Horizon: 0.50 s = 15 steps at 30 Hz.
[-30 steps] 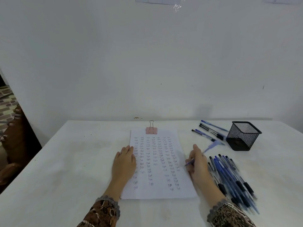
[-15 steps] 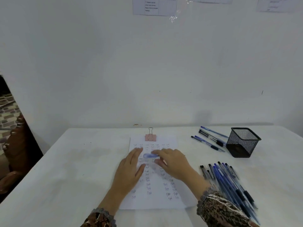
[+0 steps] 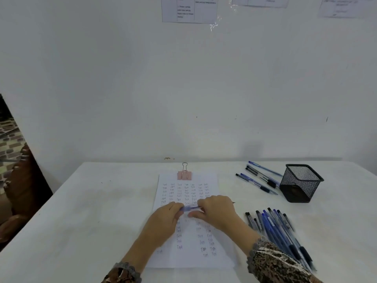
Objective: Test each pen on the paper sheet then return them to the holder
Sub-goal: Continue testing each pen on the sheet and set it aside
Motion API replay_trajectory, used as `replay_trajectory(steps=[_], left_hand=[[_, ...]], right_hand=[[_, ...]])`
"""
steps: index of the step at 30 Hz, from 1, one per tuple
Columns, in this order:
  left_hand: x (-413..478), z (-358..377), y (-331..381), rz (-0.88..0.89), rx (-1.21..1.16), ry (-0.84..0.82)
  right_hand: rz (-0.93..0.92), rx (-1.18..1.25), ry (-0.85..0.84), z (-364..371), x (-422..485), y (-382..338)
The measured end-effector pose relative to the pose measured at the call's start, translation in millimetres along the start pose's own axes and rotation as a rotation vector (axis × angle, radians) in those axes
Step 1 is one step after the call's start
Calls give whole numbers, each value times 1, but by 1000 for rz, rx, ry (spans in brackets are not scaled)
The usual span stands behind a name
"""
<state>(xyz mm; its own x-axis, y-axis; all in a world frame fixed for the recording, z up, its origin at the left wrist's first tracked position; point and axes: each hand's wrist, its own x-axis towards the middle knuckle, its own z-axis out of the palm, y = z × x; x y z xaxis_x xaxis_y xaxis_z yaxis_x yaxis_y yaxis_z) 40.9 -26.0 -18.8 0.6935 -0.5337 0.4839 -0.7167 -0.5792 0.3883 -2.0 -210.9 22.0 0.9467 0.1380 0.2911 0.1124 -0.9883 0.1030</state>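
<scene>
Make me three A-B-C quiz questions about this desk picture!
1. Where is the pink binder clip? A at the top edge of the paper sheet; B on the wall; C on the floor.
2. What colour is the mesh pen holder? A black; B red; C yellow.
3. What about the blue pen? A lying alone; B pinched by left hand and right hand; C snapped in half.
Answers: 1 A, it clamps the far edge. 2 A, dark wire mesh. 3 B, both hands grip it.

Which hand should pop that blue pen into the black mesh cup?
The right hand. It pinches the blue plastic pen, and the black wire-mesh holder stands to its right. The left hand, also on the pen, would have to reach across.
</scene>
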Motion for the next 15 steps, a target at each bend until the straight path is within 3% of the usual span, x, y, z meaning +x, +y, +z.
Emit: replay_trajectory(steps=[2,3,6,9,12,15], left_hand=[[-1,-3,3,-131,-164,12],[0,-5,6,-165,-241,39],[2,-8,19,-200,-386,83],[2,-9,31,-212,-449,70],[1,-6,36,-212,-442,48],[0,-5,34,-210,-412,35]], right_hand=[[10,193,23,-4,-1,15],[74,353,120,-7,-1,19],[442,1113,520,-17,-8,14],[683,1797,553,-12,-9,-9],[774,1950,526,-5,-11,-23],[766,1946,500,-3,-15,-26]])
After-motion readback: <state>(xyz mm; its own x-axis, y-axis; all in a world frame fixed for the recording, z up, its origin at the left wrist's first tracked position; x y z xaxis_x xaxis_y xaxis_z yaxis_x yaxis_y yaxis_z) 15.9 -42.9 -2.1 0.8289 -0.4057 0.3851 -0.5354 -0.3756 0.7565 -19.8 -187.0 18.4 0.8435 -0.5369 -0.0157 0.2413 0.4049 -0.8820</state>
